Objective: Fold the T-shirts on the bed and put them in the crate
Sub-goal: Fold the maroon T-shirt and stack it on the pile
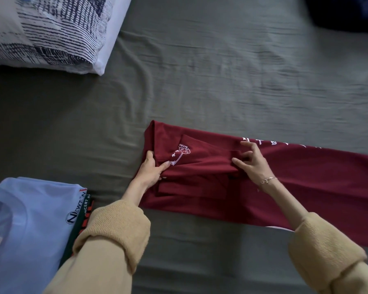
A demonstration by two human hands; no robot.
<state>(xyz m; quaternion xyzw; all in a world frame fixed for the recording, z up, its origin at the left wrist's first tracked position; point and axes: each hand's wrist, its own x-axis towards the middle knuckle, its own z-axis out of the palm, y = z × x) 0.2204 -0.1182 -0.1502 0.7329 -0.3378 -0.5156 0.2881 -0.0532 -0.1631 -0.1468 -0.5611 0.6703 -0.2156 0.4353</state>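
Tan sleeves [115,236] fill my near view, above the wide grey bed [221,71]. Maroon T-shirt [306,187] lies across it in a long band, soft and limp, so I'd grip doubled edges. Folded blue shirt [30,219] sits left. Left hand [152,169] pinches the collar end; right hand [253,161] pinches a folded sleeve.

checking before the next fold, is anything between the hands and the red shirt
Nothing visible: the left hand and right hand both already grip the dark red cotton T-shirt directly on the grey bedsheet.
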